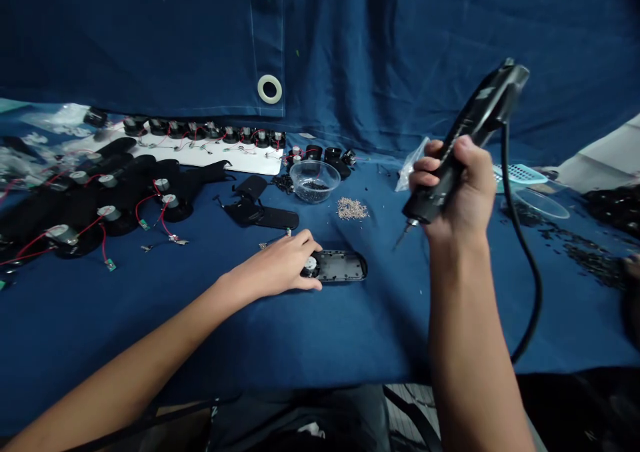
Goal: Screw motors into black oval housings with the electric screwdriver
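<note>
My right hand (pixel 457 189) is closed around a black corded electric screwdriver (pixel 467 139), held tilted above the table with its tip pointing down and left. My left hand (pixel 283 265) rests on the blue cloth, fingers curled on the left end of a black oblong plastic housing (pixel 340 267) where a small silver motor (pixel 311 264) sits. A small heap of screws (pixel 353 208) lies just beyond the housing.
A clear bowl (pixel 315 180) holds dark bits. Several black housings with motors and red wires (pixel 100 212) cover the left side, more on a white sheet (pixel 210 152). Black parts (pixel 260 212) lie near centre. Scattered black pieces (pixel 585 252) and a plastic container (pixel 530 185) sit right.
</note>
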A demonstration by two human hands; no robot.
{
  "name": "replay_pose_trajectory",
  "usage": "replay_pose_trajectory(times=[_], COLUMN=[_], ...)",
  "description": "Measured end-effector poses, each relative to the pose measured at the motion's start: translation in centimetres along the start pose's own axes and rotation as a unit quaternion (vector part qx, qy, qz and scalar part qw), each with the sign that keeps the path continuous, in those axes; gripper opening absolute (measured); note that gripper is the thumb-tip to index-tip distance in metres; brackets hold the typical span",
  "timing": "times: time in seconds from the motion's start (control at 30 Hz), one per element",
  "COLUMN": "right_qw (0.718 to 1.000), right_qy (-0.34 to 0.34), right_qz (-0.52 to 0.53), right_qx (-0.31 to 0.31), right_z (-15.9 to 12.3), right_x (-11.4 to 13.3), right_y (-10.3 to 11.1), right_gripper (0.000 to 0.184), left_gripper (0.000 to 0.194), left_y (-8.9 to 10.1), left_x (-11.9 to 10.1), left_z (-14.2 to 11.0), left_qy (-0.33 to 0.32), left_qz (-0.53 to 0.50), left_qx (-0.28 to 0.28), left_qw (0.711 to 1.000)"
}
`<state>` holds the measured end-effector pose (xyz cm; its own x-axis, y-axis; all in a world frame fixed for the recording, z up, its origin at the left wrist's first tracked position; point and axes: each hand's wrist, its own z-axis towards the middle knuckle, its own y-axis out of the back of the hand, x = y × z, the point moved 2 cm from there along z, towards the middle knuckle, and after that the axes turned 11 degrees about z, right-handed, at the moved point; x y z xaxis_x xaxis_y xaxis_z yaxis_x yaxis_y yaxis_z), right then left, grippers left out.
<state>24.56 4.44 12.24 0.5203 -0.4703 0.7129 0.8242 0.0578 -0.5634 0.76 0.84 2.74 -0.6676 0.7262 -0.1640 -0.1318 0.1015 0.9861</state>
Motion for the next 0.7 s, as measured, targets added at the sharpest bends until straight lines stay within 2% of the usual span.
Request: replay_pose_trajectory(times=[0.13, 0.3, 0.5, 0.7], right_qw=[0.998, 1.0, 0.996, 0.996], right_qy=[-0.03, 0.001, 0.059, 0.053], right_qz=[0.038, -0.022, -0.053, -0.063], right_qx=[-0.026, 0.009, 0.027, 0.027], right_z=[-1.5, -4.3, -5.7, -6.5], right_x=[-3.6, -7.3, -8.1, -8.5], right_y=[-3.3, -4.4, -4.8, -5.0], right_gripper=[0.023, 0.022, 0.017, 0.018], left_gripper=[0.057, 0.056, 0.055, 0.051], left_y=[-0.1, -0.3, -0.4, -0.4], left_x=[0.1, 0.1, 0.1, 0.1], left_z=[-0.1, 0.0, -0.1, -0.2], left_qy=[0.002, -0.007, -0.011, -0.015], left_qz=[-0.017, -0.009, 0.003, -0.004], left_qx=[0.002, -0.013, -0.016, -0.024], left_qw=[1.0, 1.0, 1.0, 1.0])
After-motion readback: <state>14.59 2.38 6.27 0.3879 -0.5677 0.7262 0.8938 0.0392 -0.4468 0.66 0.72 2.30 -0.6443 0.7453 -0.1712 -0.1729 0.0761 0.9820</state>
